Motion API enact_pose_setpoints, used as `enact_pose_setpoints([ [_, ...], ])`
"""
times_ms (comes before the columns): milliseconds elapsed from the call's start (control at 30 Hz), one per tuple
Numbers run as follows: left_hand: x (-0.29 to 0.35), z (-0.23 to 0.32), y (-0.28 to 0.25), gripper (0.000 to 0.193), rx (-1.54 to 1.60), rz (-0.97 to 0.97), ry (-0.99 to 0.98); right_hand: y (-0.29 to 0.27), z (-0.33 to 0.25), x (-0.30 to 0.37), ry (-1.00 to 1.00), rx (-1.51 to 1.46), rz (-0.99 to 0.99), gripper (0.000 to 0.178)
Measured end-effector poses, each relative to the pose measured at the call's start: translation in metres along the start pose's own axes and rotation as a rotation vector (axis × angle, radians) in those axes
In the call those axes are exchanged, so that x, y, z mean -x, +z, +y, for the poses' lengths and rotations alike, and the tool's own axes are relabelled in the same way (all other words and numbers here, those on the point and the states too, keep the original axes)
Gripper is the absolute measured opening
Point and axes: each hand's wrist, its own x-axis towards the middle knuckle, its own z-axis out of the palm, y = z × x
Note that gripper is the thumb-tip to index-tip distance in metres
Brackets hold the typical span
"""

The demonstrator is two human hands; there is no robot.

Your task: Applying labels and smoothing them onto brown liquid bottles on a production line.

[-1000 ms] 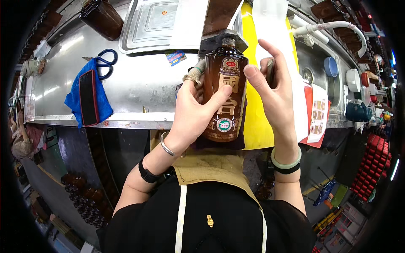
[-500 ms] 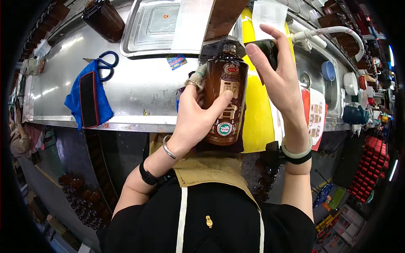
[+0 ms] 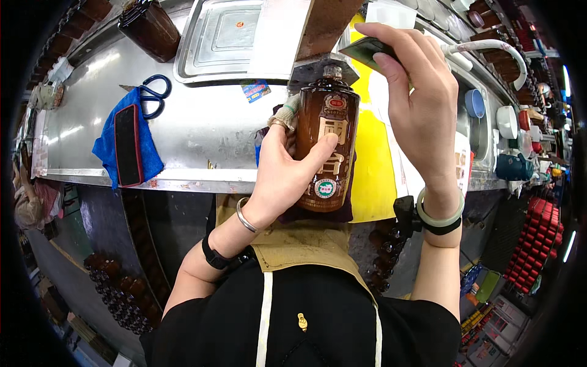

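A brown glass bottle [image 3: 343, 144] with gold lettering, a red emblem and a round white-green label lies in front of me, its clear neck pointing away. My left hand [image 3: 278, 168] grips it from the left side, thumb across its front; a gloved fingertip shows there. A dark cloth lies partly under the bottle. To the upper right, my right hand [image 3: 422, 98] pinches a thin, dark, flat sheet [image 3: 368, 52] between thumb and fingers. That sheet is raised just right of the bottle's neck, apart from it; its exact kind I cannot make out.
A blue cloth [image 3: 110, 147] with a phone [image 3: 128, 147] and scissors [image 3: 156, 95] lie on the left. Behind are a metal tray [image 3: 186, 61] and a brown container [image 3: 150, 30]. A yellow sheet [image 3: 370, 189] is right of the bottle, near a sink with a faucet [image 3: 483, 46].
My right hand has moved slightly up and right and turned, and the dark flat sheet has tilted with it. My left hand and the bottle have stayed nearly still.
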Motion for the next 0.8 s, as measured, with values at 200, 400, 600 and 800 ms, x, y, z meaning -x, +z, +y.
enact_pose_setpoints([
  [200,-0.004,0.001,-0.002,0.071,0.147,-0.048,0.018,0.018,-0.007,0.029,0.568,-0.717,0.032,0.025],
  [400,-0.030,0.007,-0.003,0.061,0.219,0.016,0.004,0.046,-0.019,0.060,0.914,-0.945,-0.002,0.038],
  [600,-0.032,0.006,-0.001,0.050,0.215,0.034,-0.019,0.052,-0.024,0.061,0.920,-1.026,0.050,0.035],
  [800,-0.032,0.003,0.000,0.050,0.173,0.050,0.005,0.052,-0.022,0.063,0.899,-1.016,0.054,0.034],
])
